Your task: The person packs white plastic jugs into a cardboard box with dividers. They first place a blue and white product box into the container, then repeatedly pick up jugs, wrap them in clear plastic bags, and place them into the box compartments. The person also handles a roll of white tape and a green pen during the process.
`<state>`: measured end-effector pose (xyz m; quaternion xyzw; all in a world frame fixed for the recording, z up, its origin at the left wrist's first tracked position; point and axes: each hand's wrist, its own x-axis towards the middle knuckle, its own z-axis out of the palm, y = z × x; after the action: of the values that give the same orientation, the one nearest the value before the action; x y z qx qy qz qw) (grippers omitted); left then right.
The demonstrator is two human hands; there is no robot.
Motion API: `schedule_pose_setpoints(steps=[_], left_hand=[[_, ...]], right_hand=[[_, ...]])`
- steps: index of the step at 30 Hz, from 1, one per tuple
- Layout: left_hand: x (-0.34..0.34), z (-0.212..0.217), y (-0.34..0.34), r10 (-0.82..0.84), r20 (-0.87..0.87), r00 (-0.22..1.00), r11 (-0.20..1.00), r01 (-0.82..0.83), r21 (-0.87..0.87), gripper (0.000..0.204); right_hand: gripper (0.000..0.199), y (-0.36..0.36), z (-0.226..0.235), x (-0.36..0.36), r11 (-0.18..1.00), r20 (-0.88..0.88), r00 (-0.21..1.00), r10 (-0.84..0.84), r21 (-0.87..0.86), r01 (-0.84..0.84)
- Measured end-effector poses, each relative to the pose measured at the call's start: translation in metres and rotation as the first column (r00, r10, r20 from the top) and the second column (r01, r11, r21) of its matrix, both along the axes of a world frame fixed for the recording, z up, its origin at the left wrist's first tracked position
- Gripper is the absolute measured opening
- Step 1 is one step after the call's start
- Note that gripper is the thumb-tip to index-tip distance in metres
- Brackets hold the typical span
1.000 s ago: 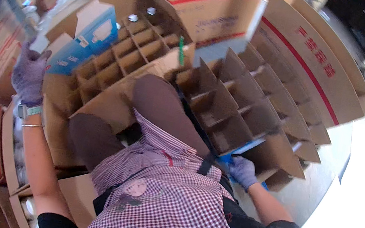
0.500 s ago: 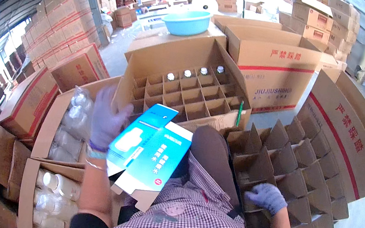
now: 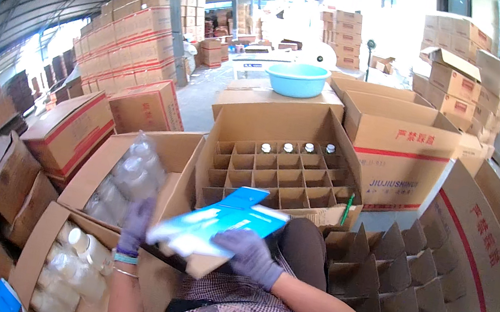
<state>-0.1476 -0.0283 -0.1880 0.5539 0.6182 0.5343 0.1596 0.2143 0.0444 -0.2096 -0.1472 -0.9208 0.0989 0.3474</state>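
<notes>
A flattened blue-and-white carton (image 3: 205, 223), blurred by motion, lies tilted over my lap. My right hand (image 3: 251, 258), in a grey-purple knit glove, is closed on its near right side, fingers across the printed face. Just off the carton's left end is my left hand (image 3: 137, 224), gloved alike, fingers stretched upward and slightly smeared; whether it touches the edge is unclear. Beyond the carton stands an open box with cardboard dividers (image 3: 279, 178), with several white-capped bottles (image 3: 288, 147) in its far row. A green pen-like stick (image 3: 347, 209) stands at that box's near right corner.
On my left, open boxes hold plastic-wrapped clear bottles (image 3: 140, 170) and white bottles (image 3: 89, 249). Cardboard dividers (image 3: 386, 273) fill a box at my right. A light-blue basin (image 3: 297, 80) sits on a carton ahead. Stacked cartons (image 3: 145, 30) rise behind. Another blue piece (image 3: 5, 298) shows lower left.
My right hand has come from the divider box on the right onto the carton. My left hand has lowered beside the carton's left end. The carton has tilted flatter, and the view has lifted.
</notes>
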Motion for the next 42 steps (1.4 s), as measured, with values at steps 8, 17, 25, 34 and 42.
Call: schedule_pose_setpoints(steps=[8,17,25,34,42], left_hand=[[0.217,0.08,-0.022,-0.247,-0.131,0.96,0.87,0.279,0.407,0.093],[0.207,0.119,-0.008,-0.319,0.327,0.889,0.831,0.097,0.547,0.035],[0.207,0.165,-0.005,-0.241,0.134,0.961,0.624,0.048,0.78,0.056],[0.199,0.148,-0.007,-0.469,0.029,0.883,0.665,0.331,0.669,0.062],[0.217,0.149,-0.022,-0.725,0.198,0.66,0.591,0.448,0.671,0.044]], right_hand=[[0.062,-0.037,0.112,0.023,0.978,-0.596,0.775,-0.21,-0.121,0.172],[0.077,-0.026,0.182,0.136,0.89,-0.716,0.541,-0.442,-0.273,0.366],[0.108,-0.04,0.173,0.165,0.624,-0.879,0.442,0.179,-0.246,-0.742],[0.081,-0.087,0.192,0.112,0.605,-0.535,0.537,0.652,-0.058,-0.794],[0.086,-0.064,0.183,0.123,0.993,-0.628,0.769,-0.116,-0.089,0.077]])
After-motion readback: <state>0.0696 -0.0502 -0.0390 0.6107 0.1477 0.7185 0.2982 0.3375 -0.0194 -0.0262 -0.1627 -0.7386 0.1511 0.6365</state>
